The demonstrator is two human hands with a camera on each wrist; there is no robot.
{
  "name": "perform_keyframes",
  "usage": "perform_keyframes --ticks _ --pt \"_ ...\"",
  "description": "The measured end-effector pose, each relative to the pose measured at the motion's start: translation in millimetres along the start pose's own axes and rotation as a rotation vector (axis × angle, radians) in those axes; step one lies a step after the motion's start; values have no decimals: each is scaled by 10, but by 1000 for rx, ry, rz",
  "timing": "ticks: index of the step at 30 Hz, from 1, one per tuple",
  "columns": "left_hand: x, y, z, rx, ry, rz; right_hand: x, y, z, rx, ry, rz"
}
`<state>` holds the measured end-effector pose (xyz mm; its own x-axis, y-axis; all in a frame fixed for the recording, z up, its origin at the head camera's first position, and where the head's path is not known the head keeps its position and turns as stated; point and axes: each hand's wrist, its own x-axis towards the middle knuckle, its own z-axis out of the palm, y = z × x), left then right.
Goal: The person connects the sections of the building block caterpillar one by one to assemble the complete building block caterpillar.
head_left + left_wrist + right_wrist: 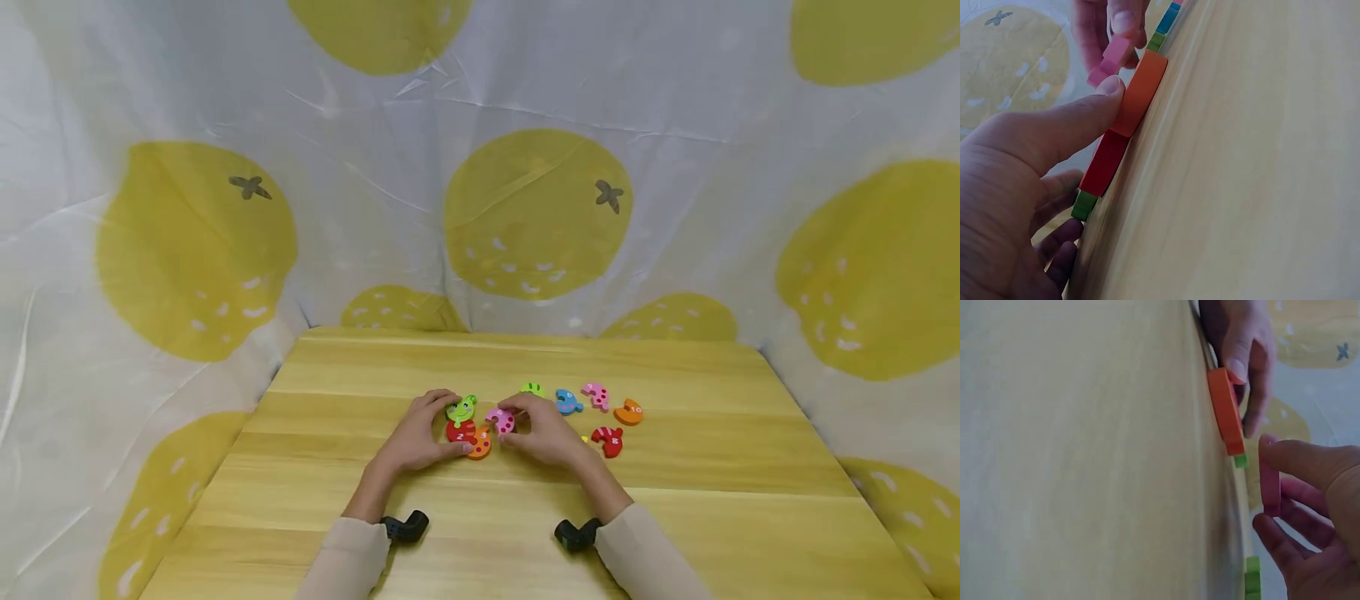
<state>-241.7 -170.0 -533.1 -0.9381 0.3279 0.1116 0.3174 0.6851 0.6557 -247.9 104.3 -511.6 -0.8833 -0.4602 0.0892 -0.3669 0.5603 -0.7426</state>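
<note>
In the head view, three joined wooden caterpillar puzzle pieces lie on the table: a green smiling head (461, 409), a red piece (461, 431) marked 2 and an orange piece (481, 444). My left hand (415, 435) holds them from the left, its thumb on the orange piece and its fingers by the head. My right hand (547, 429) pinches a pink dotted piece (498, 419) between thumb and fingers. In the right wrist view that pink piece (1269, 484) is tilted up off the table, just apart from the orange piece (1225, 412).
Loose pieces lie right of my right hand: green (532, 388), blue (568, 402), pink (597, 396), orange (628, 412) and red (608, 441). A yellow piece (584, 438) is mostly hidden by that hand. A lemon-print cloth (540, 212) hangs behind the wooden table (487, 517).
</note>
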Motion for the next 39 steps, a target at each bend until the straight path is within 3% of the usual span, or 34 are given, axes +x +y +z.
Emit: perform_keyframes --ticks 12,29,39 --pt "10 40 -6 -1 -50 -6 70 -4 82 -26 -36 -10" --pt "32 34 -17 -1 -58 -2 89 -18 55 -102 -97 -32" --pt "-3 -17 26 28 -64 61 82 24 112 -88 -93 -56"
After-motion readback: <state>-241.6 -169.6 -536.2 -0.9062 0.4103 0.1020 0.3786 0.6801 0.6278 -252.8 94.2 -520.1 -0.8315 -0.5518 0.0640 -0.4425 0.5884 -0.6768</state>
